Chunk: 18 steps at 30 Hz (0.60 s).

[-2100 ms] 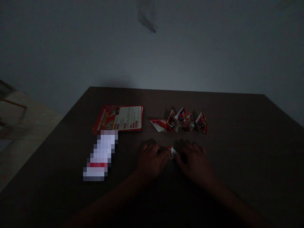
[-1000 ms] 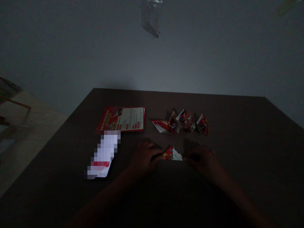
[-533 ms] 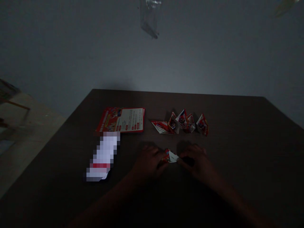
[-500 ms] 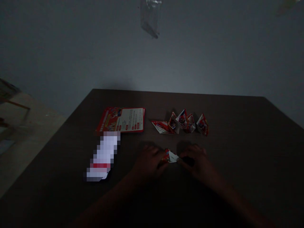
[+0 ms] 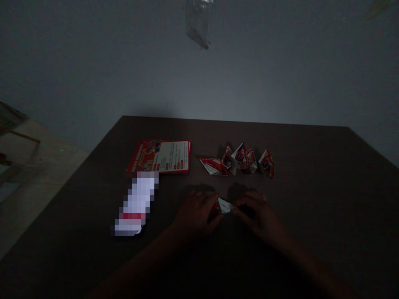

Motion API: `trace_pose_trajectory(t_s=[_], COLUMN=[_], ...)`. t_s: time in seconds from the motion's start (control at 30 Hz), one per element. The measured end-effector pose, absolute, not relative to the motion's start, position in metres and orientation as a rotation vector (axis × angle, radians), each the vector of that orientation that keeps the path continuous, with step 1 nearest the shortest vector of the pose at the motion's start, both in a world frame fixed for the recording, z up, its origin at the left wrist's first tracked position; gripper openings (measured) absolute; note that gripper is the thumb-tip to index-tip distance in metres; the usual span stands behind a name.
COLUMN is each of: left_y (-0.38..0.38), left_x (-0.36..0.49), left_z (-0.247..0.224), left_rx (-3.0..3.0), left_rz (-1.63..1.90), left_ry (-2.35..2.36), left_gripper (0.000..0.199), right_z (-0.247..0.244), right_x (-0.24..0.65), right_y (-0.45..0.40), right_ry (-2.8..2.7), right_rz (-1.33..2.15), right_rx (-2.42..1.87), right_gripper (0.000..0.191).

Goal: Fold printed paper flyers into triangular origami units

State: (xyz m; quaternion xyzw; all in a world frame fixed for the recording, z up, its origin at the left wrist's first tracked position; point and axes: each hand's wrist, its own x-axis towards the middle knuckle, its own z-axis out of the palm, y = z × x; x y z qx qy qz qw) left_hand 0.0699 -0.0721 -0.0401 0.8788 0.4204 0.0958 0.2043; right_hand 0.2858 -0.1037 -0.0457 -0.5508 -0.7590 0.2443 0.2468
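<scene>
A small folded piece of red and white printed paper (image 5: 225, 206) is held between my two hands, low over the dark table. My left hand (image 5: 197, 211) is closed on its red left end, with thumb and fingers covering much of it. At the pointed white right end, my right hand (image 5: 257, 211) pinches the tip between thumb and forefinger. Just beyond my hands stand several folded paper pieces (image 5: 241, 157) in the same red and white print, set in a loose row. The light is dim, so fine creases do not show.
A stack of red and white printed sheets (image 5: 173, 157) lies at the back left of the table (image 5: 311, 166). In front of it is a phone (image 5: 137, 203) with a lit, blurred screen. A clear plastic bag (image 5: 198, 25) hangs on the wall.
My left hand has closed further over the folded paper, hiding more of its red end. My right hand has shifted slightly towards the left hand.
</scene>
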Motion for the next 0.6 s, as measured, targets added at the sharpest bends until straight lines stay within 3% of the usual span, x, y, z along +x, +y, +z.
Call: trace_pose_trajectory(t_s=[0.4,0.6], left_y=[-0.076,-0.074], left_x=[0.071,0.07], left_z=[-0.044,-0.047], left_rx=[2.455,2.319], left_rz=[0.432,0.506], left_ry=[1.095,1.077], left_gripper=[0.037,0.033], right_z=[-0.046,-0.045], right_x=[0.274,0.271], right_y=[-0.107,-0.109], right_ry=[-1.973,-2.05], right_rz=[0.616,0.452], right_rx=[-1.408,-1.306], right_gripper=[0.004,0.017])
